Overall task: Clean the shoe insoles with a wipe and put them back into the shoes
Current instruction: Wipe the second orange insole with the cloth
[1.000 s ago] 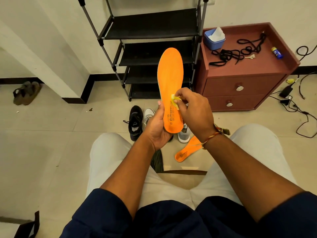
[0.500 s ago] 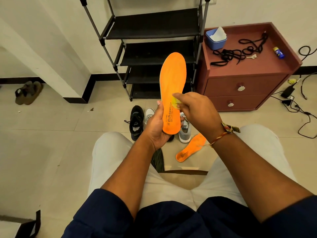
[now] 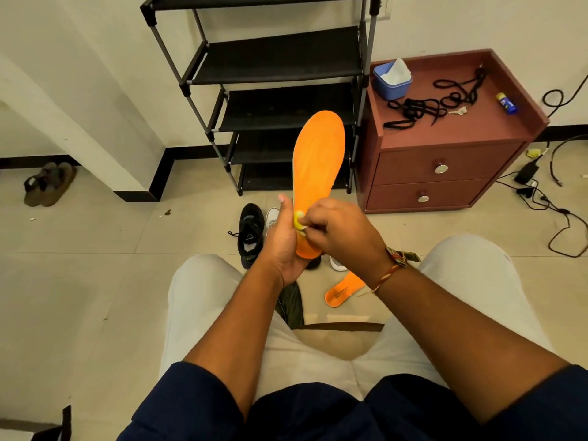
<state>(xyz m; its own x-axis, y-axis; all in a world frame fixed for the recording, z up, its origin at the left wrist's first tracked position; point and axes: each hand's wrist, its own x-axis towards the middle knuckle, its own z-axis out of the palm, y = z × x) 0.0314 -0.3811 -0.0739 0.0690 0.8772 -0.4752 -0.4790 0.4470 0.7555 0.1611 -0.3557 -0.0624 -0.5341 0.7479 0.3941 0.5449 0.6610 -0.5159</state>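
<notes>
Navy sleeves (image 3: 191, 405), pale trousers (image 3: 203, 300), red-yellow wrist thread (image 3: 390, 272).

shoe rack (image 3: 276, 90) stands left of cabinet (image 3: 445, 160); shoes (image 3: 251, 233) on floor before rack.

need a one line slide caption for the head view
Left hand holds an orange insole upright while the right hand presses a yellow wipe against its lower part.

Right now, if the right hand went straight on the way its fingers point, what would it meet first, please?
The right hand pinches the yellow wipe on the orange insole, pointing leftward. Straight on, it would probably meet the thumb of the left hand at the insole's edge; depth is unclear.
</notes>
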